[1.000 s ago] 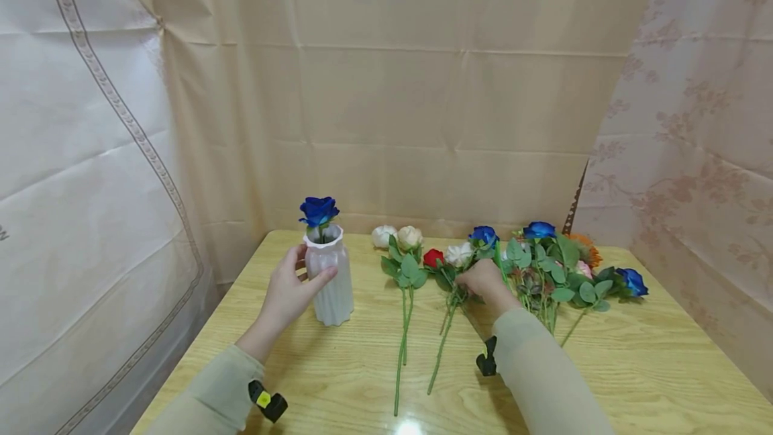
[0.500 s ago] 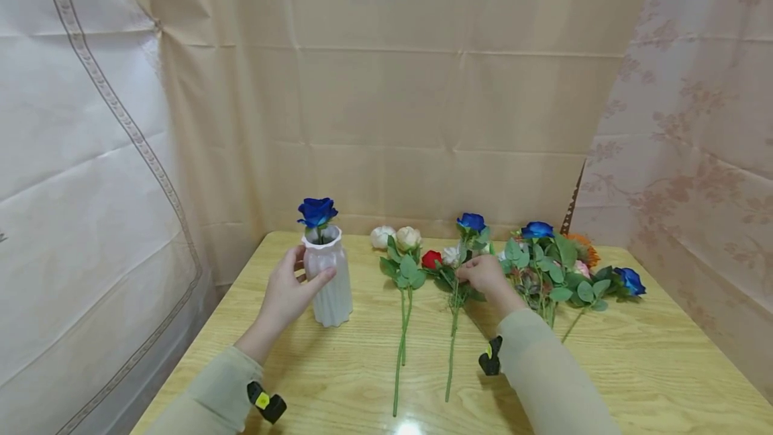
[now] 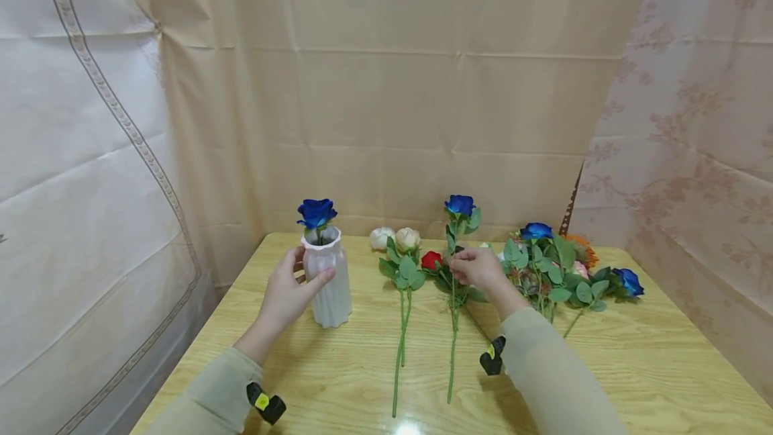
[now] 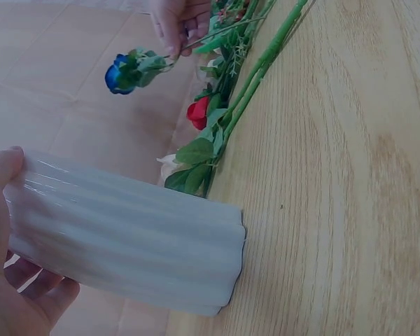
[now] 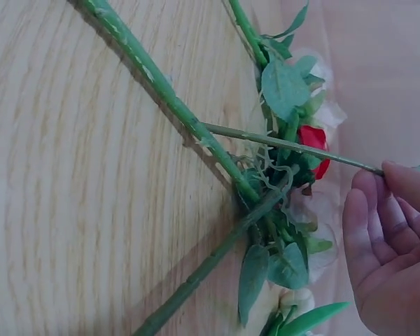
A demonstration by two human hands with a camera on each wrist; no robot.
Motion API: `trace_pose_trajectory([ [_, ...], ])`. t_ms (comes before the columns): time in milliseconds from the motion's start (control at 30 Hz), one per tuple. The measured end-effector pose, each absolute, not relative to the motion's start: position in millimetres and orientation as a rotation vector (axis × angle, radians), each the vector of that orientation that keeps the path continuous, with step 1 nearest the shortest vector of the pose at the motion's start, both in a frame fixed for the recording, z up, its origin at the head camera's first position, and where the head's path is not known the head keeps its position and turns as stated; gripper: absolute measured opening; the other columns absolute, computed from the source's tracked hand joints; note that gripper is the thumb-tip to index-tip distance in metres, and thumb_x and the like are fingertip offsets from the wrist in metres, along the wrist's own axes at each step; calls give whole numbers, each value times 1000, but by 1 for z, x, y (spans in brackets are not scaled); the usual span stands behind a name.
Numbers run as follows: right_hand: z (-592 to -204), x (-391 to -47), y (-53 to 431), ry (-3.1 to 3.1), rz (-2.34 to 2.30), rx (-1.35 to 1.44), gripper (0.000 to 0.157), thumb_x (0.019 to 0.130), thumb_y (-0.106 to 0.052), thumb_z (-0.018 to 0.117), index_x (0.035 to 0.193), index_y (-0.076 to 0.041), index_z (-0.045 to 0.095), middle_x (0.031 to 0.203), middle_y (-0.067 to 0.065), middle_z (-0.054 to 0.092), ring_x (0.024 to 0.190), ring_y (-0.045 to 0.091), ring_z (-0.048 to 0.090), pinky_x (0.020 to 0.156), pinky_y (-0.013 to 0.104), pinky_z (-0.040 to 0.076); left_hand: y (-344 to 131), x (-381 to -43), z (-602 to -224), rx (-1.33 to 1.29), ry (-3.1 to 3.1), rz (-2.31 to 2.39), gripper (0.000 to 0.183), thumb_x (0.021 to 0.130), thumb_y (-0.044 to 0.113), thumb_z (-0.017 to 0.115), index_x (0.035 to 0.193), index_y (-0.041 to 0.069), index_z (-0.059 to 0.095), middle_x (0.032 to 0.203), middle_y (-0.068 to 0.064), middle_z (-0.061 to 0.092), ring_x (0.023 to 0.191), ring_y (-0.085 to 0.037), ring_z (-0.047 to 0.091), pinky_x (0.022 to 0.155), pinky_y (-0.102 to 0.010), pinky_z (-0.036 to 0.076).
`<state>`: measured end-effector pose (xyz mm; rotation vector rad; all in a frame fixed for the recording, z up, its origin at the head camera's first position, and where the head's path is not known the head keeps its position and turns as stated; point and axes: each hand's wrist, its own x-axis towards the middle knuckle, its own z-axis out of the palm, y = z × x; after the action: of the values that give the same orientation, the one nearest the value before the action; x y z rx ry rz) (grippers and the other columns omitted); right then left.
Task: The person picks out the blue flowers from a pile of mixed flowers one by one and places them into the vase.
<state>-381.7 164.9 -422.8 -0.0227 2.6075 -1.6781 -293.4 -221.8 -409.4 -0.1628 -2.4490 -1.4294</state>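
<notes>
My left hand holds a white fluted vase that stands upright on the table, thumb across its front and fingers round its far side. A blue rose rises from the vase's mouth. To the right, my right hand pinches the stem of another blue rose between thumb and fingertips. That bloom is upright above the table. In the right wrist view its thin stem slants across other stems; the bloom is out of that view. A red rose lies just left of this hand.
A white rose and a cream rose lie between vase and right hand, stems toward me. Farther right is a leafy heap with a blue rose, an orange flower and one more blue rose. Curtains hang behind the wooden table.
My right hand has lifted the blue rose from among the flowers and moved it left, its bloom turning upright. The left hand and vase have stayed in place.
</notes>
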Motion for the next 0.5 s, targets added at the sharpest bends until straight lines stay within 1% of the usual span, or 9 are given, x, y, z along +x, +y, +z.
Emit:
trace_pose_trajectory([
  [100,-420,-380,165,2602,-1707,-46,27,100,-14,67,118,6,69,101,15,73,81,20,70,76,38,61,-222,-293,-409,-166,-2448,-1428,93,83,65,74,150,10,41,143,-13,51,127,-33,53,100,-52,51],
  [300,-417,-378,170,2591,-1774,-67,27,100,-15,66,118,5,69,105,22,72,87,30,71,82,45,60,-221,-293,-408,-171,-2444,-1427,92,83,64,74,149,9,41,143,-13,51,127,-33,52,100,-53,51],
  [367,-416,-377,172,2592,-1797,-74,27,101,-15,66,119,5,69,104,22,72,87,31,71,84,47,59,-221,-292,-408,-171,-2444,-1425,92,84,64,74,149,9,41,143,-13,51,127,-33,52,100,-53,51],
  [500,-413,-376,175,2603,-1831,-104,25,101,-16,66,117,2,71,99,17,73,88,29,71,86,51,58,-221,-291,-407,-171,-2445,-1425,92,84,64,74,149,9,41,144,-13,51,128,-34,52,100,-53,51],
])
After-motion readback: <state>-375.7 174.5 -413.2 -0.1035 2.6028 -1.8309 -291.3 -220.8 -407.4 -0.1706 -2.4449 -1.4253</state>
